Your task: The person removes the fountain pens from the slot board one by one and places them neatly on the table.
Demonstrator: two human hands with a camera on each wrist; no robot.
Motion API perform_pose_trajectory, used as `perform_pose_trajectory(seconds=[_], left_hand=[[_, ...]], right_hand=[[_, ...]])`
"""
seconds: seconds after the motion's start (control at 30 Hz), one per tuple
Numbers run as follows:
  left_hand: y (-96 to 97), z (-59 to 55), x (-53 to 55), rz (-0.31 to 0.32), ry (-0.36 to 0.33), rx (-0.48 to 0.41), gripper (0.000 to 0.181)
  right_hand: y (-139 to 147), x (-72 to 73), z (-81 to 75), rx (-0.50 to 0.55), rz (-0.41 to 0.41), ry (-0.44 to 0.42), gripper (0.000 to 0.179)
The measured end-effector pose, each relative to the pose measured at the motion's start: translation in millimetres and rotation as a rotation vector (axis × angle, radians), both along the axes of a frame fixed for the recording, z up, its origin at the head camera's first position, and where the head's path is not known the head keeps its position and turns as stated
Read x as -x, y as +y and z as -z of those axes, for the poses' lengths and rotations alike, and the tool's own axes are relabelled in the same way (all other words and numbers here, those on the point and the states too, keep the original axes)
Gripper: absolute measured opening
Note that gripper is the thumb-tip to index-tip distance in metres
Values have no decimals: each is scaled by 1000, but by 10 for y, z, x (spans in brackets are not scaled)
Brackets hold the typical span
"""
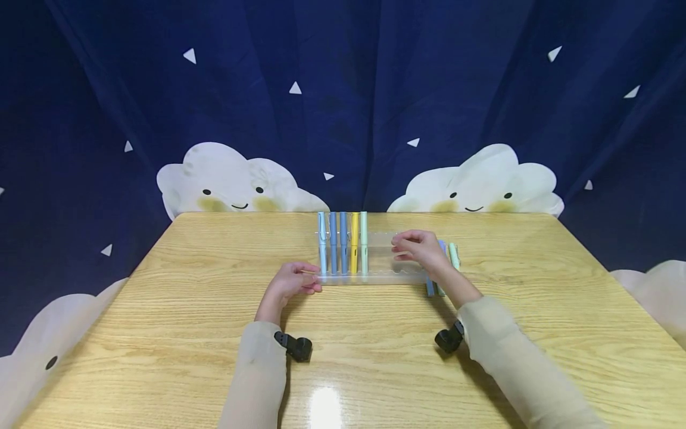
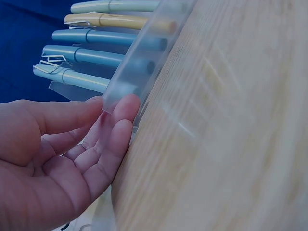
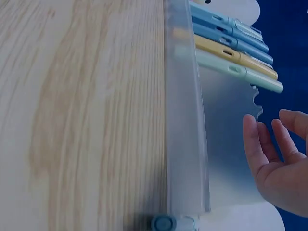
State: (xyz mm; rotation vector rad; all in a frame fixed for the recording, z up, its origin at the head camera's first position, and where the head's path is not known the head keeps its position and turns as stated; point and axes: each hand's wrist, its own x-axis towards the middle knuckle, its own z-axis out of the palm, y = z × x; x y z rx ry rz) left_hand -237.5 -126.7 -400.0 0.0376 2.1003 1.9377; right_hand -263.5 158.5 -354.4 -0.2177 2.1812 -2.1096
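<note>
A clear pen stand (image 1: 383, 278) stands on the table with a row of pens leaning in its left part. From the left they are a light blue pen (image 1: 323, 253), two darker blue pens (image 1: 333, 244), a yellow pen (image 1: 354, 253) and a pale green pen (image 1: 364, 241). My left hand (image 1: 292, 280) pinches the stand's left end, thumb on the front lip and fingertips beneath it. Over the stand's right part is my right hand (image 1: 423, 247), fingers loosely bent with nothing between them, close by the notched back edge (image 3: 260, 103).
Beyond the stand's right end lie more pens, among them a pale green one (image 1: 454, 255) and a blue one (image 1: 430, 288), partly hidden by the right hand and forearm. The wooden table (image 1: 364, 357) ends at a dark blue curtain (image 1: 343, 107) with cloud shapes.
</note>
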Motion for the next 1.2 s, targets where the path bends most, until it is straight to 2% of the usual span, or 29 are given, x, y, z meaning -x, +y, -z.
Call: perform_pose_trajectory(seconds=[0.1, 0.23, 0.27, 0.43, 0.5, 0.67, 0.83, 1.2], left_hand=[[-5, 1, 1, 1, -2, -1, 19], [30, -88, -42, -31, -38, 35, 24], [35, -104, -46, -34, -43, 32, 24], [37, -141, -53, -30, -60, 31, 25], [34, -133, -47, -24, -56, 33, 25], [33, -107, -35, -24, -48, 33, 24], [33, -100, -36, -21, -47, 36, 24], [36, -83, -43, -22, -37, 27, 24]], right_hand=[[-68, 1, 11, 10, -26, 16, 25], [-153, 3, 29, 27, -43, 36, 19], [-148, 66, 94, 60, -68, 49, 18], [-230, 89, 141, 55, -95, 63, 16], [-288, 35, 92, 14, -83, 54, 21], [-371, 31, 82, -10, -90, 27, 32], [-411, 55, 110, -6, -104, 1, 33], [-448, 70, 140, 36, -149, 5, 32]])
